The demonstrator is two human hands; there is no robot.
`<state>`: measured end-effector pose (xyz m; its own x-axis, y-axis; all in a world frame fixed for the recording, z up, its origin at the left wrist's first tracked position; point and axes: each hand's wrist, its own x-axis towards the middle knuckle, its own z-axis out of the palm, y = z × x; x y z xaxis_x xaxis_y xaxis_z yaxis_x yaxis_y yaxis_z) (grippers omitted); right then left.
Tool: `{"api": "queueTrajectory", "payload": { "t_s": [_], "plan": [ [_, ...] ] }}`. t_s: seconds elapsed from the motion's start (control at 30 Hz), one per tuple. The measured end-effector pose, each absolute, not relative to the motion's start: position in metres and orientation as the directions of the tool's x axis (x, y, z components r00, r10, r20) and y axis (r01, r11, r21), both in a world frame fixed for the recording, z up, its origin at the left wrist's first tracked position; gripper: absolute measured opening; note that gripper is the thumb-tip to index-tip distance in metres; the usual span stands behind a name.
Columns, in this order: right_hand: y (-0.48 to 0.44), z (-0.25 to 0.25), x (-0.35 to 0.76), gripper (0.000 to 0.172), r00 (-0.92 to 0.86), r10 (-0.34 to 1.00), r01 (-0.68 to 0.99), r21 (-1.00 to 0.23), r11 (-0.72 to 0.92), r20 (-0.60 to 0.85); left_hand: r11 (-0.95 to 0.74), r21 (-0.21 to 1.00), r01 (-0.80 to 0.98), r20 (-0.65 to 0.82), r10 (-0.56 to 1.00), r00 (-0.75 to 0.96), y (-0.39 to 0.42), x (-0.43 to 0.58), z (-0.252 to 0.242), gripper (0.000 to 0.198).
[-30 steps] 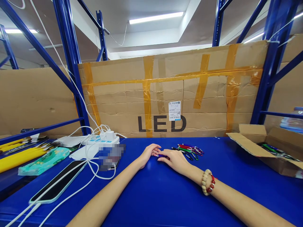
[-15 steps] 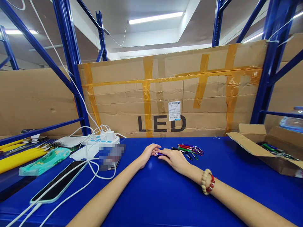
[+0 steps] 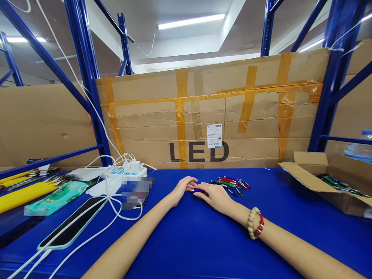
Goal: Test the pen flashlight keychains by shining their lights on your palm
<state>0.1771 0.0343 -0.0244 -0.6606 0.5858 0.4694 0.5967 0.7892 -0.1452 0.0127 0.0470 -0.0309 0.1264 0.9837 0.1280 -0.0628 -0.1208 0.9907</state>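
A slim purple pen [image 3: 198, 190] lies in the fingers of my right hand [image 3: 216, 195], which is closed around it low over the blue tabletop [image 3: 186, 240]. Beside the pen's left end is my left hand [image 3: 183, 190], its fingers loosely curved and apart with nothing seen in them. Whether its fingertips touch the pen is hard to tell. Just behind my right hand sits a small group of coloured pens with carabiner clips [image 3: 235, 183], in red, green, black, blue and purple. My right hand covers part of the black one.
At the right stands an open cardboard box [image 3: 334, 197] with more such pens inside. On the left are a phone [image 3: 74, 224], white cables [image 3: 116, 201], a power strip [image 3: 123, 172], a green packet [image 3: 58, 197] and yellow-handled items [image 3: 29, 195]. A taped cardboard sheet [image 3: 145, 128] closes the back.
Both hands stay almost where they were. My left fingertips seem slightly farther from the end of the purple pen, which my right hand keeps hold of.
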Motion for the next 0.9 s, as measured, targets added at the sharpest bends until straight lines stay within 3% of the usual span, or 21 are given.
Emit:
{"api": "queueTrajectory", "payload": {
  "t_s": [0.37,0.9],
  "plan": [
    [0.0328,-0.0213,0.1764,0.029,-0.661,0.578,0.628,-0.068,0.775,0.478,-0.119,0.99,-0.07,0.128,0.984,0.128,0.0466,0.0132,-0.0304,0.02],
    [0.0299,-0.0183,0.1757,0.036,-0.619,0.634,0.654,-0.144,0.743,0.463,-0.129,0.989,-0.069,0.139,0.978,0.159,0.0436,0.0117,-0.0286,0.019]
  ]
}}
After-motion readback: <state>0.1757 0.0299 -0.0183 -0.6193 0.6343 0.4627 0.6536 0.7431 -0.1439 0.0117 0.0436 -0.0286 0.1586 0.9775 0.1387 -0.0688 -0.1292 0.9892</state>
